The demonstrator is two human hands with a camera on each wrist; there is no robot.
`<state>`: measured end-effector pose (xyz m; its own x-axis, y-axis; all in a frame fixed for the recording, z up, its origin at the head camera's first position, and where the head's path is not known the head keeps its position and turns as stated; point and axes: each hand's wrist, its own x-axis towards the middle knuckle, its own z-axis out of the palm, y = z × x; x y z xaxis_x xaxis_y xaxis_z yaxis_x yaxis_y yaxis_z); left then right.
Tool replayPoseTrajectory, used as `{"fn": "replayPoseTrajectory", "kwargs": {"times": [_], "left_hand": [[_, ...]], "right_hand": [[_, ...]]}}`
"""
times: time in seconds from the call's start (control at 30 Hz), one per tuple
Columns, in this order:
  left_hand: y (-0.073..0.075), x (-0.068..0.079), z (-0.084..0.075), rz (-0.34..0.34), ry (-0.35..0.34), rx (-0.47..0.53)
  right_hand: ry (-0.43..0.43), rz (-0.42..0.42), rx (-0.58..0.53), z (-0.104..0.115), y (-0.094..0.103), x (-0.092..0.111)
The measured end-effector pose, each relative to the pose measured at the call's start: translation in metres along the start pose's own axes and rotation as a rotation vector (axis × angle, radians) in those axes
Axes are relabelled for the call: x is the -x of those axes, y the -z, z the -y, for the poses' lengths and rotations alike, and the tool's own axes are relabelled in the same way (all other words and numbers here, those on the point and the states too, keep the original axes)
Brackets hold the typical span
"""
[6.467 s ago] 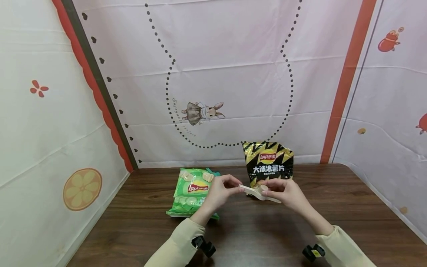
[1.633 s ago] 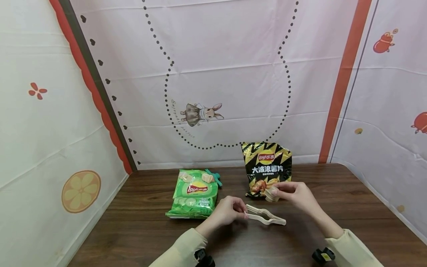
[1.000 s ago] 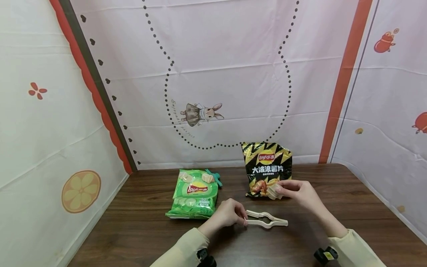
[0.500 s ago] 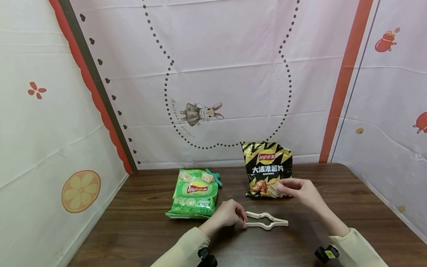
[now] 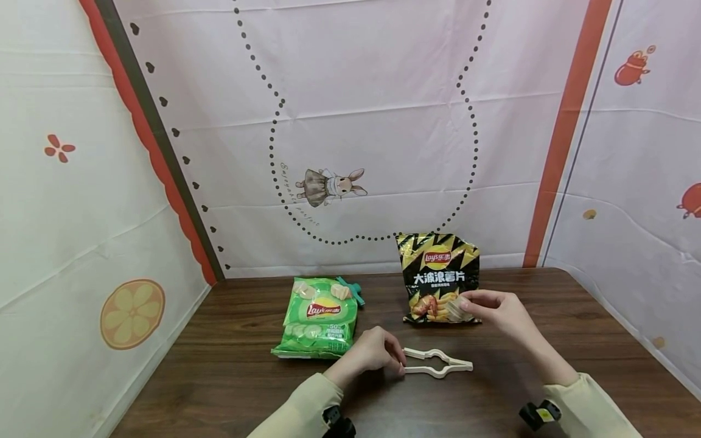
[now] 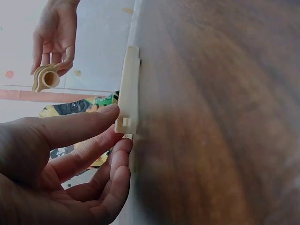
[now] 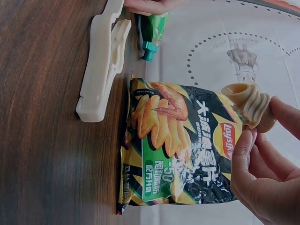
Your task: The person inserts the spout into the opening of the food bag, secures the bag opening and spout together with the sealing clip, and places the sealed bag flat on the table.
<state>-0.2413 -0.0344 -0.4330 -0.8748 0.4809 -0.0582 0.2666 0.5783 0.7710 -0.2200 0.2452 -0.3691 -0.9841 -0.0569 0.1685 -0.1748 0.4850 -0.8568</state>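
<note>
A cream plastic bag clip [image 5: 462, 366] lies on the table, its two arms spread apart around a gap in the middle. My left hand [image 5: 372, 351] pinches its left end between thumb and fingers, as the left wrist view shows. My right hand [image 5: 506, 313] holds a cream, hollow, ridged spout piece [image 7: 253, 108] between thumb and fingertips, above the table in front of the black-and-yellow chip bag [image 5: 440, 277]. Its round opening [image 6: 49, 79] faces the left wrist camera. The spout piece and the clip are apart.
Left of the clip, a green chip bag [image 5: 309, 328] lies on the brown wooden table [image 5: 235, 365], with a teal clip [image 5: 353, 291] at its upper right corner. The black-and-yellow bag leans upright near the printed cloth [image 5: 383, 121] at the back.
Earlier, both hands held the clip and spout piece together, raised. Now the clip lies spread on the table and the right hand holds the spout piece apart, having drifted slightly right.
</note>
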Motion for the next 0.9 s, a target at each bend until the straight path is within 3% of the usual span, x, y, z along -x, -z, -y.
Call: {"fn": "replayPoseTrajectory", "kwargs": {"times": [0.4,0.57,0.9], "left_hand": [[0.008,-0.007,-0.005,-0.054,-0.013,0.068],[0.015,-0.017,-0.012,-0.142,-0.028,0.071],[0.03,-0.041,-0.034,-0.374,-0.063,0.26]], "right_hand": [[-0.013,0.005,-0.002,-0.002,0.008,-0.001],[-0.005,-0.003,-0.02,-0.002,0.013,0.0],[-0.028,-0.015,-0.033,-0.005,0.021,-0.002]]}}
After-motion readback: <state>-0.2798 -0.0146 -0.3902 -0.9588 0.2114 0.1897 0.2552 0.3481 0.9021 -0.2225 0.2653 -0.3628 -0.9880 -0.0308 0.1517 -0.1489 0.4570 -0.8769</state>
